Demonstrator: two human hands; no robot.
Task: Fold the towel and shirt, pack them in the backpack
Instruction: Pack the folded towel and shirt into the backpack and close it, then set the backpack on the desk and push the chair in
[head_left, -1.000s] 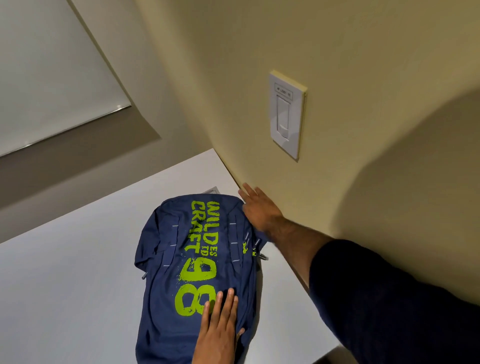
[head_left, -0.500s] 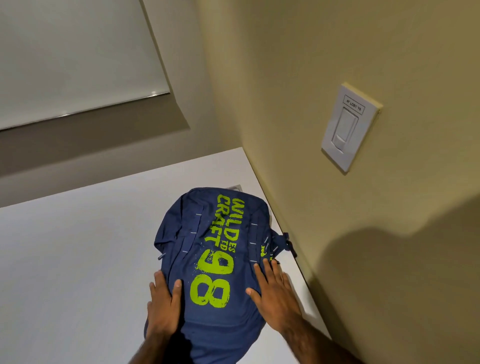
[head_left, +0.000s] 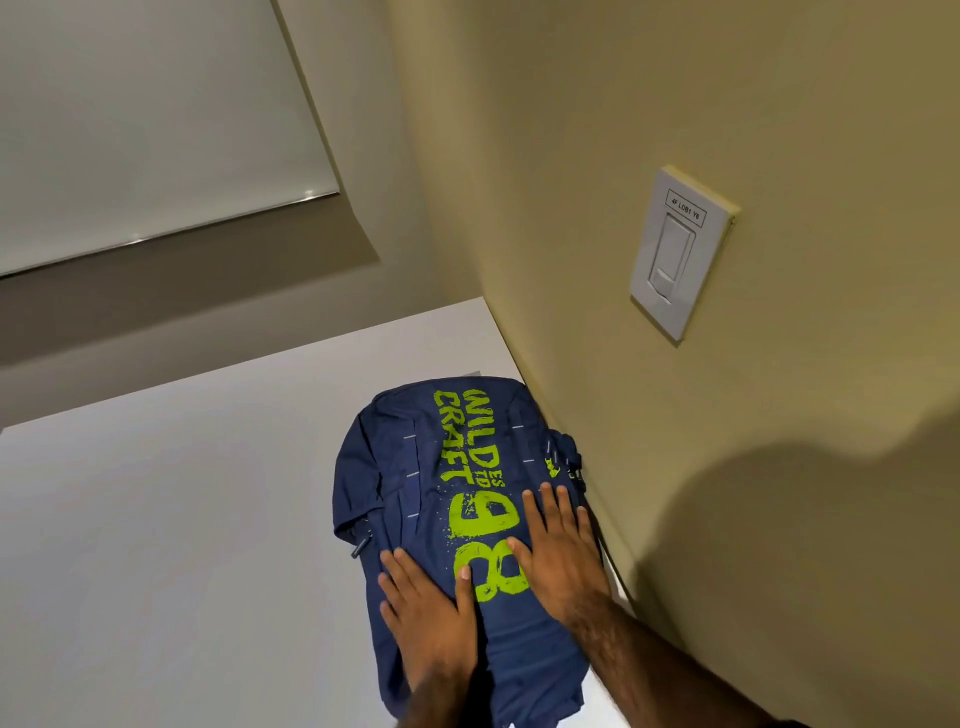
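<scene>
A navy blue backpack (head_left: 415, 467) with lime-green "WILD CRAFT 98" print lies flat on the white table (head_left: 182, 519), its right side against the wall. My left hand (head_left: 428, 613) rests flat on the backpack's near left part, fingers straight. Spread flat over the green "8" and the near right part is my right hand (head_left: 558, 551). No towel or shirt shows in this view.
A beige wall (head_left: 675, 467) runs along the table's right edge and carries a white light switch (head_left: 675, 249). A window with a lowered blind (head_left: 145, 119) is at the back left. The table's left part is bare white surface.
My left hand has slid right, toward the middle of the backpack. My right hand stays flat on the pack's right part. A second ago it was at the pack's far end by the wall.
</scene>
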